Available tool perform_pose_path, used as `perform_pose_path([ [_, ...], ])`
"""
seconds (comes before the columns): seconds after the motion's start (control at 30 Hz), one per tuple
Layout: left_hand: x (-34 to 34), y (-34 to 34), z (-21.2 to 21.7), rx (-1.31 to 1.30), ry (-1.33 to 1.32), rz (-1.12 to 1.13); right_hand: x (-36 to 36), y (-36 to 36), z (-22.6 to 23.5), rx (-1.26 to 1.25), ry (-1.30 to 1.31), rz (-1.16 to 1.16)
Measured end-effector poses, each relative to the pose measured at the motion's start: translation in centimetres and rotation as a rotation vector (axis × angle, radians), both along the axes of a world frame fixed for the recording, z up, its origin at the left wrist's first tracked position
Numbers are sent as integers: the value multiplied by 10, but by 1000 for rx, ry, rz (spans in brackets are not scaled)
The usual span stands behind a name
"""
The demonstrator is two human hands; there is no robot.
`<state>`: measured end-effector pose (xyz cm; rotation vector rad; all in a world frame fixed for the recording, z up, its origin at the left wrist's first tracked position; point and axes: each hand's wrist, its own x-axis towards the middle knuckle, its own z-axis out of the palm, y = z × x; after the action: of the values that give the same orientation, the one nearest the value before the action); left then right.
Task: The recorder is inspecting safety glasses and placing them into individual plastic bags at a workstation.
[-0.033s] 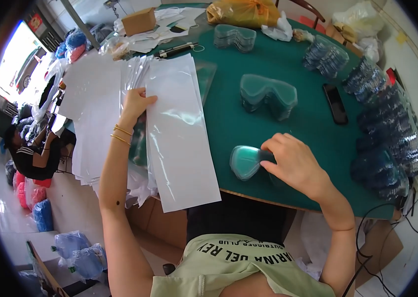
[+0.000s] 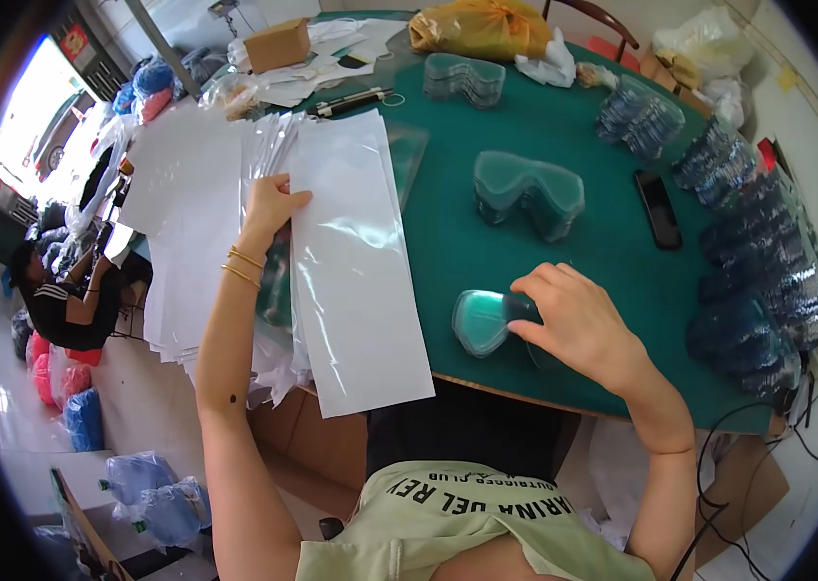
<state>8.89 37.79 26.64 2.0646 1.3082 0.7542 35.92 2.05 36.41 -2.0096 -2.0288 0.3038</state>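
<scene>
My left hand (image 2: 273,211) is closed on the left edge of a white sheet (image 2: 356,261) with a glossy clear film over it, thumb on top and the other fingertips partly hidden. This sheet lies on further white sheets at the front of the green table. At the front middle, my right hand (image 2: 578,318) pinches a goggle-shaped clear plastic lens (image 2: 480,322) by its middle. Its left lobe looks bright green; the right part is mostly hidden beneath my hand. Just beyond lies a stack of similar goggle-shaped lenses (image 2: 530,189).
Another lens stack (image 2: 464,79) stands farther back. A black phone (image 2: 658,208) lies at right, beside long rows of bluish stacked lenses (image 2: 757,257). Loose white sheets (image 2: 186,194) cover the left. A yellow plastic bag (image 2: 482,29) and a cardboard box (image 2: 276,45) sit at the back. A co-worker (image 2: 60,300) sits far left.
</scene>
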Motion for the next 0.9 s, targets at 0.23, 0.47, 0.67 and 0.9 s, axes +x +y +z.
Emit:
perform_pose_path([
  [0.23,-10,-33,28,-274,-233,55,-19,26,16,224,111,89],
  [0.47,-1,-112,109,-280,-402,-276,-36,79,67,208,616,94],
  [0.67,9,-203,141,37,-232,-553,-66,85,68,248,719,156],
  [0.9,4,-213,142,63,-253,-724,-60,61,67,72,963,114],
])
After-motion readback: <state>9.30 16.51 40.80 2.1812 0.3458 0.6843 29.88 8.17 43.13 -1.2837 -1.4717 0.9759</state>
